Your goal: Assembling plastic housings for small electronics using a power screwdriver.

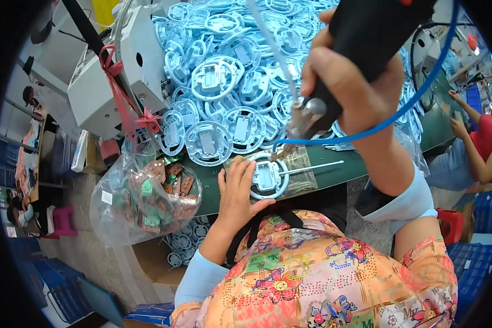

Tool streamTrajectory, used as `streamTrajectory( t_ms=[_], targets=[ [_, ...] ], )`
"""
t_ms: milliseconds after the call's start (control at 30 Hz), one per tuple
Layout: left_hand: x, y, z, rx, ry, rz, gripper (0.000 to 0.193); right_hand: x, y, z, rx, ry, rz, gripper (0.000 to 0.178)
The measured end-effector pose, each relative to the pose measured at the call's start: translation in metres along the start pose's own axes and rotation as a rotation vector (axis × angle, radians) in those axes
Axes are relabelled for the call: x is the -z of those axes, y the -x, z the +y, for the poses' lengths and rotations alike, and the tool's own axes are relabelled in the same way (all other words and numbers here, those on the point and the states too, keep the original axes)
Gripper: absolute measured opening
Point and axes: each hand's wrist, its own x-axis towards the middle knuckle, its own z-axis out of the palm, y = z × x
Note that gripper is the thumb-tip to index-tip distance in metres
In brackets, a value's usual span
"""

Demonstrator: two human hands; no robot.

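On the near edge of the bench lies a pale blue plastic ring-shaped frame with a rectangular center and a thin stick pointing right. My left hand holds it at its left side, fingers along the rim and thumb at the near edge. My right hand is wrapped round a black powered screwdriver held at a slant above the part. The tool's metal nose points down at the frame's upper edge; whether its tip touches cannot be made out. A blue hose curves across my right wrist.
A large heap of similar pale blue parts covers the far bench. To the left, a clear bag holds brown and green small boards beside a grey machine. Below is a carton of parts. Another person sits at right.
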Motion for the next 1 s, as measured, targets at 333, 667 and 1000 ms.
streamTrajectory(
  t_ms=[333,667,1000],
  targets=[
    [0.0,-0.005,0.005,0.034,-0.064,-0.024,0.092,0.001,0.011,0.035,0.009,0.035,-0.039,0.033],
    [-0.002,-0.005,0.004,0.019,-0.104,-0.016,0.086,0.004,0.006,0.039,-0.013,0.124,-0.042,0.027],
    [-0.016,-0.018,0.007,0.017,-0.116,0.123,0.082,0.014,0.025,0.014,0.051,0.086,-0.112,0.039]
  ],
)
